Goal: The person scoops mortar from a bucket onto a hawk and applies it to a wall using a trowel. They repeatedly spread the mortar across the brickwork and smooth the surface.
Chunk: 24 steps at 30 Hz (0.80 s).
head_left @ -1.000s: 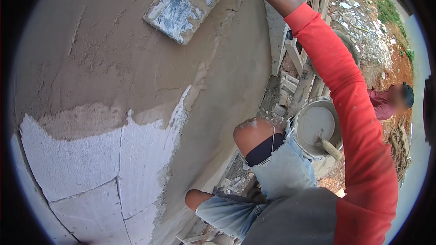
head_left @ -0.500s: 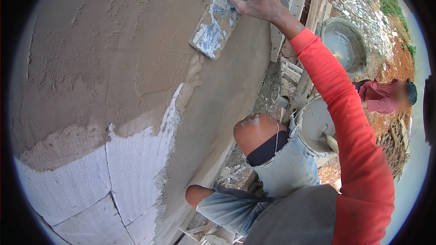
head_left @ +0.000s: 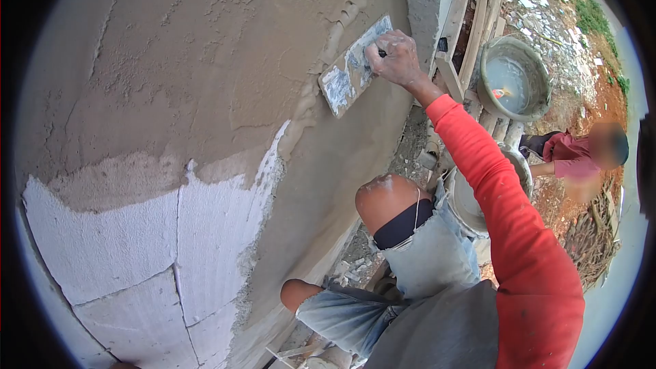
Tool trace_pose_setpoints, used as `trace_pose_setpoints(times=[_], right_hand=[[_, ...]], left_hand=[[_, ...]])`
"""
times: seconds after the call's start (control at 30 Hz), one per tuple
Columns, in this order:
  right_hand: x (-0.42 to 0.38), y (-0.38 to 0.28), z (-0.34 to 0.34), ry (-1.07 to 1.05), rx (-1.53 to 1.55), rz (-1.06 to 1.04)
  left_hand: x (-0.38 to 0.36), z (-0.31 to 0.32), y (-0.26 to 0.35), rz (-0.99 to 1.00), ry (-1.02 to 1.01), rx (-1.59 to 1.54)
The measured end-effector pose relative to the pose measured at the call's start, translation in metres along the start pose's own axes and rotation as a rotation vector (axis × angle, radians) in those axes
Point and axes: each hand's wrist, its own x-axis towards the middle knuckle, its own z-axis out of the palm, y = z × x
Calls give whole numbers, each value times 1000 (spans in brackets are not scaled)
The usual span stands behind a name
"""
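Note:
My right hand (head_left: 396, 58), in a red sleeve, is closed round the dark handle of a plastering float (head_left: 359, 61). The float's long blade is smeared with white and grey, and it lies against wet grey-brown mortar (head_left: 205, 61) on the wall. A raised ridge of mortar (head_left: 307, 106) runs beside the blade's lower end. Below the mortar, pale blocks (head_left: 130, 246) with dark joints are bare. A smoother grey strip (head_left: 307, 184) borders them on the right. My left hand cannot be made out; only a small brownish patch shows at the bottom edge.
A large tub (head_left: 516, 78) of cloudy liquid and a bucket (head_left: 471, 198) stand to the right, the bucket partly behind my sleeve. Wooden planks (head_left: 475, 27) run alongside. Beyond is another person (head_left: 577, 154) in a dark red shirt. My bent knees (head_left: 393, 205) are close to the wall.
My right hand has drawn the float down along the wall, still gripping it. The view has shifted a little. The other person's arm now reaches towards the bucket.

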Motion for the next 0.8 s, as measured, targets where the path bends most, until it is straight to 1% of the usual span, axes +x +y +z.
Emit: trace_pose_setpoints(times=[0.07, 0.17, 0.2, 0.27, 0.33, 0.4, 0.43, 0.47, 0.5, 0.57, 0.67, 0.77, 0.8], right_hand=[[-29, 5, -4, -133, 65, 98], [-24, -12, -25, -68, 142, 530], [-10, -8, -27, 6, 201, 630], [28, 12, -32, 47, 319, 816], [73, 18, -41, 88, 392, 1015], [90, 50, -30, 31, 516, 1132], [92, 62, -28, 3, 576, 1187], [94, 63, -30, -55, 636, 1201], [93, 62, -27, -70, 668, 1202], [80, 54, -19, -124, 718, 1215], [65, 13, -26, -187, 736, 1130], [51, -34, -30, -202, 692, 1068], [46, -46, -30, -196, 756, 1072]], left_hand=[[1, -5, -4, -19, -30, 59], [0, -4, -18, -44, -41, 79], [-1, -3, -17, -49, -46, 72], [-1, -1, -4, -79, -52, -36], [0, -2, -1, -111, -46, -97], [-2, 1, -11, -162, -32, -124], [-5, 3, -16, -144, -23, -109], [-5, 3, -19, -123, -13, -91], [-3, 2, -22, -96, -8, -72], [-4, -1, -17, -158, -14, -105], [-1, 2, -6, -198, -25, -167], [-1, 3, -17, -187, -18, -178], [-1, 3, -22, -178, -12, -174]])
